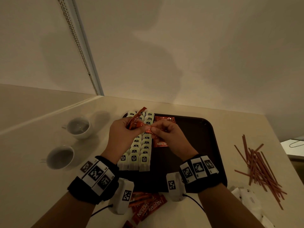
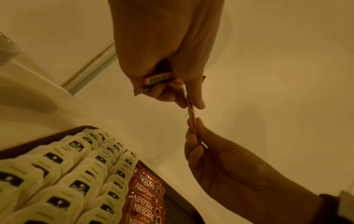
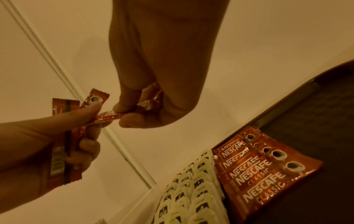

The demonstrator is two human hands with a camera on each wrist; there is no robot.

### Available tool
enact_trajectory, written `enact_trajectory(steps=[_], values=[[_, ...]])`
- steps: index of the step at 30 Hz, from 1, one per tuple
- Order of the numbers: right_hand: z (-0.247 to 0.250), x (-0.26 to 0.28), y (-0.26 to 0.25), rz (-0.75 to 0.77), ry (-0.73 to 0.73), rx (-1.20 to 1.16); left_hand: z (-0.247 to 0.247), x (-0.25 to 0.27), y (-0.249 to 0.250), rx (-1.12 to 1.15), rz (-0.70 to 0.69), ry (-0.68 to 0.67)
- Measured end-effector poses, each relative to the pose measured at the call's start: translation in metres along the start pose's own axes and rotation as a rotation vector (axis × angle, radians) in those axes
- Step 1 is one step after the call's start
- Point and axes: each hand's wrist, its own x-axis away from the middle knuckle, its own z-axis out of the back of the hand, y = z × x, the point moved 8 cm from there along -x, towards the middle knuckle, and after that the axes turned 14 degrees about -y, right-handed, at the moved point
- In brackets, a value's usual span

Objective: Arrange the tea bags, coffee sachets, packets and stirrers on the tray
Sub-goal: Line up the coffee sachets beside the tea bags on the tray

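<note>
Evidently light, thin and crinkly, the coffee sachet hangs above the tray's far-left corner; left hand clutches spares, right hand pinches its end; best gripped at the flat sealed ends.

Glossy, crinkled foil on the coffee sachets; matt, papery envelopes (soft-edged) on the tea bags; dark, matt plastic tray at 12 o'clock; smooth glazed cups; thin matt stirrers.
</note>
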Motion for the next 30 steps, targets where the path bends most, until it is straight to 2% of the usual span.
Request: enact_trajectory(steps=[5,8,10,12,14,20,23,30], values=[[0.008,0.004,0.007,-0.033,0.006,-0.107,0.003,0.000,-0.007,0.031,0.021,0.030],[0.011,0.006,0.000,-0.052,-0.013,0.020,0.004,0.001,-0.011,0.038,0.034,0.047],[0.018,0.006,-0.005,-0.061,-0.010,0.161,-0.002,0.000,-0.017,0.059,0.060,-0.014],[0.032,0.009,-0.002,-0.095,0.031,0.320,-0.003,0.000,-0.025,0.100,0.107,-0.051],[0.051,0.016,0.008,-0.163,0.086,0.438,0.004,0.000,-0.035,0.148,0.169,-0.028],[0.075,0.040,0.068,-0.474,0.083,0.544,0.018,0.007,-0.045,0.237,0.240,-0.017],[0.077,0.040,0.087,-0.512,0.106,0.516,0.014,0.008,-0.046,0.244,0.238,-0.056],[0.082,0.028,0.096,-0.525,0.220,0.604,0.013,0.009,-0.047,0.252,0.238,-0.065]])
